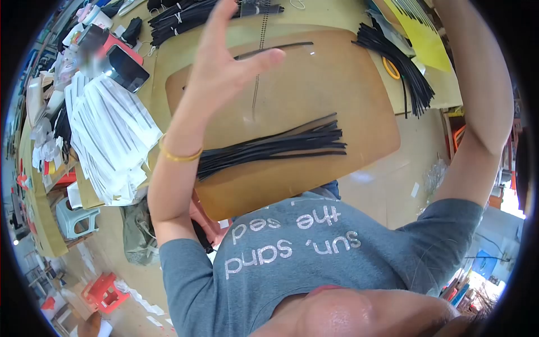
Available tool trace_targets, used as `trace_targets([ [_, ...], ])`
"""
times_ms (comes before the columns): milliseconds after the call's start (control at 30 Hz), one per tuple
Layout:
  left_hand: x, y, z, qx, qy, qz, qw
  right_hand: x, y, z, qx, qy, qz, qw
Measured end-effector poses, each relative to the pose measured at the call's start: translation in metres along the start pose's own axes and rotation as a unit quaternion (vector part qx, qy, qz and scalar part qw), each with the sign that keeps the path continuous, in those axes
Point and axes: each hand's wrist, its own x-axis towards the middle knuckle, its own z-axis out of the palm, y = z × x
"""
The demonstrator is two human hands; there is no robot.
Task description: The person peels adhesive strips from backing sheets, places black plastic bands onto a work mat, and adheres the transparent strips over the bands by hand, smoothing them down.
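My left hand is raised over the brown mat, fingers and thumb apart, with nothing in it. A yellow bracelet circles that wrist. Near the thumb, a single thin black strip lies on the mat. A bundle of long black strips spreads across the mat's near half, its left end partly behind my left forearm. My right forearm reaches up past the top edge, so the right hand is out of view. Beside it lies another fanned bundle of black strips.
White paper strips with black lines are piled at the left, near a phone. Tied black bundles lie at the back. A yellow sheet and an orange ring-shaped handle are at the right. Stools stand on the floor.
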Motion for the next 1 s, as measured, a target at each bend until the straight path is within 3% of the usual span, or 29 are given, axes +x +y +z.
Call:
trace_targets([
  [67,-0.009,-0.026,0.017,-0.068,-0.034,-0.066,0.995,-0.005,0.018,0.009,-0.058,0.063,-0.039,0.996],
  [167,-0.033,-0.030,0.005,-0.249,-0.103,-0.303,0.914,-0.002,0.056,0.012,-0.019,0.112,-0.045,0.992],
  [267,-0.059,-0.042,0.002,-0.346,-0.067,-0.358,0.864,0.012,0.084,0.012,0.075,0.124,-0.008,0.989],
  [367,-0.076,-0.049,0.002,-0.460,0.045,-0.353,0.813,0.019,0.136,0.030,0.156,0.131,-0.006,0.979],
  [467,-0.074,-0.050,-0.003,-0.484,0.120,-0.349,0.793,0.018,0.171,0.047,0.187,0.149,0.004,0.971],
  [567,-0.068,-0.054,-0.013,-0.465,0.146,-0.341,0.804,-0.004,0.135,0.063,0.132,0.205,0.014,0.970],
  [667,-0.066,-0.070,-0.028,-0.354,0.179,-0.327,0.858,-0.010,0.147,0.089,0.180,0.244,0.026,0.953],
  [767,-0.059,-0.078,-0.049,-0.320,0.208,-0.359,0.852,-0.025,0.133,0.111,0.201,0.260,0.065,0.942],
  [867,-0.057,-0.088,-0.076,-0.201,0.148,-0.424,0.870,-0.037,0.132,0.141,0.185,0.257,0.112,0.942],
  [933,-0.056,-0.091,-0.082,0.008,0.114,-0.384,0.916,-0.041,0.125,0.156,0.289,0.186,0.156,0.926],
  [967,-0.056,-0.094,-0.082,0.111,0.096,-0.352,0.924,-0.040,0.133,0.171,0.248,0.211,0.089,0.941],
  [1000,-0.057,-0.100,-0.085,0.099,0.091,-0.357,0.924,-0.041,0.144,0.196,0.207,0.231,0.021,0.950],
])
